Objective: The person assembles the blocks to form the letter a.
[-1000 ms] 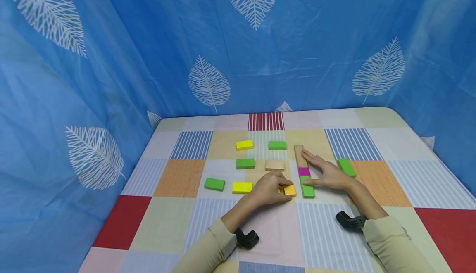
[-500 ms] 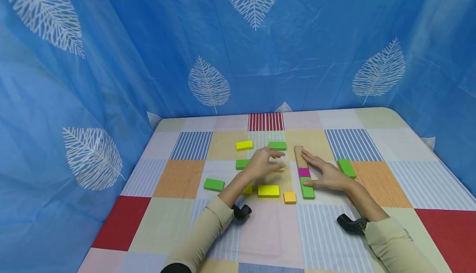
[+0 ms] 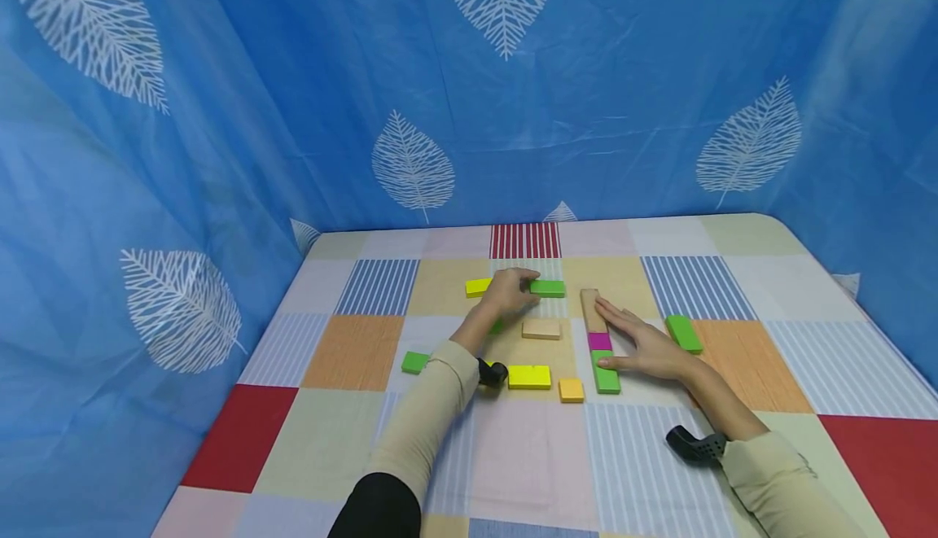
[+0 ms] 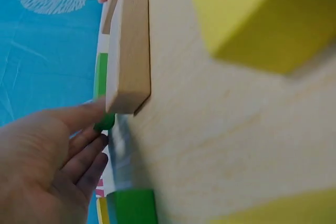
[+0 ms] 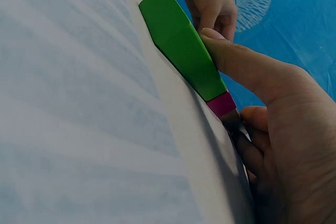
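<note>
My left hand reaches to the back of the table, thumb and fingertips on either side of the left end of a green block, which lies flat. The left wrist view shows this green block behind a plain wooden block. My right hand rests beside a straight row of a wooden block, a small magenta block and a green block. Its straight fingers lie along the wooden block, and its thumb touches the green block.
Near the row lie a small orange block, a yellow block and a wooden block. Another yellow block and a green block sit to the left, partly covered by my left arm. Right of my right hand is a green block.
My left hand set a yellow block beside the small orange block, let go, and moved away to the green block at the back. The right hand has stayed at the row.
</note>
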Demonstrator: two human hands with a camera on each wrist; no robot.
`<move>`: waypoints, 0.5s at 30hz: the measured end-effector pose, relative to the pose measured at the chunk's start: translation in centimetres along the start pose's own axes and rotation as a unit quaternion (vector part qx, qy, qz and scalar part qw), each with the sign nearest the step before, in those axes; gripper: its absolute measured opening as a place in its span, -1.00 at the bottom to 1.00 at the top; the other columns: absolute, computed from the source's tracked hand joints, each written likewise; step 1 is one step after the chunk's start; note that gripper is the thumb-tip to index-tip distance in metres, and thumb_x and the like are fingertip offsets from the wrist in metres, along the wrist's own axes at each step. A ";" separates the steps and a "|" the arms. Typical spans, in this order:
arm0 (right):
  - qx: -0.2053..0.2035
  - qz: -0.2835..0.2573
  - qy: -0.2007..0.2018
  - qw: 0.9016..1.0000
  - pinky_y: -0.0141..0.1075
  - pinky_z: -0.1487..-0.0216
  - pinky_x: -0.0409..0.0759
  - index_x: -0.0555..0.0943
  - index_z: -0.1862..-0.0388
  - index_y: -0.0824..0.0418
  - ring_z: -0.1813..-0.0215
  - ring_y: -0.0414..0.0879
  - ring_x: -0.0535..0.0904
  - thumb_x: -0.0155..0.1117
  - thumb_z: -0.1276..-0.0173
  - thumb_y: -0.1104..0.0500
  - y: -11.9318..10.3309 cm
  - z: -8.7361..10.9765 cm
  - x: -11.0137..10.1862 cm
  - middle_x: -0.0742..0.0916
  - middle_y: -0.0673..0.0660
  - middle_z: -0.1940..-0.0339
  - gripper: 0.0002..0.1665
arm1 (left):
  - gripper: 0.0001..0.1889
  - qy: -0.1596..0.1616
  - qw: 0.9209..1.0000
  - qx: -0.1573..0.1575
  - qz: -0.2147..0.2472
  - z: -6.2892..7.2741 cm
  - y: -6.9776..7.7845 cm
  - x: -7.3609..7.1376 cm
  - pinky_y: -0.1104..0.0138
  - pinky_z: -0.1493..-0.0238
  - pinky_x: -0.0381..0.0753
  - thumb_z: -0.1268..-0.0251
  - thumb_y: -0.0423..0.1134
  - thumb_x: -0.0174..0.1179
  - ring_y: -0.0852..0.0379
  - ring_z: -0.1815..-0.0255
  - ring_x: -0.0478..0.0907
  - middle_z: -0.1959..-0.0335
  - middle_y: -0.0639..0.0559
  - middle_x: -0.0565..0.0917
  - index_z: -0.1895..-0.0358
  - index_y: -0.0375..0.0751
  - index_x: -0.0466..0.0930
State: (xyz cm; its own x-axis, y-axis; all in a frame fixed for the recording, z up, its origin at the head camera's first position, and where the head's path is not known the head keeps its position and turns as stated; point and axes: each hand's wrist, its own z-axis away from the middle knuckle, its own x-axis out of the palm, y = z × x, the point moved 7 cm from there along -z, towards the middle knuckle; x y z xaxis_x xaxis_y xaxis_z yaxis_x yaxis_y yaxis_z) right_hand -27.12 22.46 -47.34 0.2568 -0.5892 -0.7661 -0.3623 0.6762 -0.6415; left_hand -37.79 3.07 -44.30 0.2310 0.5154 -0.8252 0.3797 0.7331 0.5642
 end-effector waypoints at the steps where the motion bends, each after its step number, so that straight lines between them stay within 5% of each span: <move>1: 0.002 0.001 0.000 1.000 0.18 -0.33 -0.10 0.00 -0.48 0.10 -0.44 0.24 -0.09 0.37 -0.04 -0.22 0.0 0.0 0.0 0.03 0.09 -0.50 0.15 | -0.54 0.004 1.000 0.003 -0.003 0.0 0.0 0.1 0.38 -0.14 0.39 -0.09 -0.27 0.33 0.12 -0.12 0.45 -0.08 0.01 0.57 -0.12 -0.14 0.54; 15: 0.024 -0.005 0.007 1.000 0.32 -0.23 -0.03 -0.12 -0.50 0.00 -0.39 0.37 -0.07 0.36 -0.04 -0.23 0.3 0.3 -0.1 0.07 0.18 -0.48 0.21 | -0.61 0.040 0.999 0.001 0.003 -0.3 1.1 1.3 0.41 -0.05 0.45 -0.06 -0.28 0.34 0.16 -0.02 0.52 0.02 0.05 0.63 -0.03 -0.09 0.62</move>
State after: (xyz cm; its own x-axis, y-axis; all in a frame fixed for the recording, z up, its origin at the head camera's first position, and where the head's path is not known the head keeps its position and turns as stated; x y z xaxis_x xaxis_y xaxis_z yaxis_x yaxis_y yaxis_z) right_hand -26.99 22.83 -47.49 0.2472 -0.6027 -0.7587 -0.3169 0.6897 -0.6511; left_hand -37.37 4.67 -44.71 0.1606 0.5536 -0.8172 0.3812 0.7289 0.5687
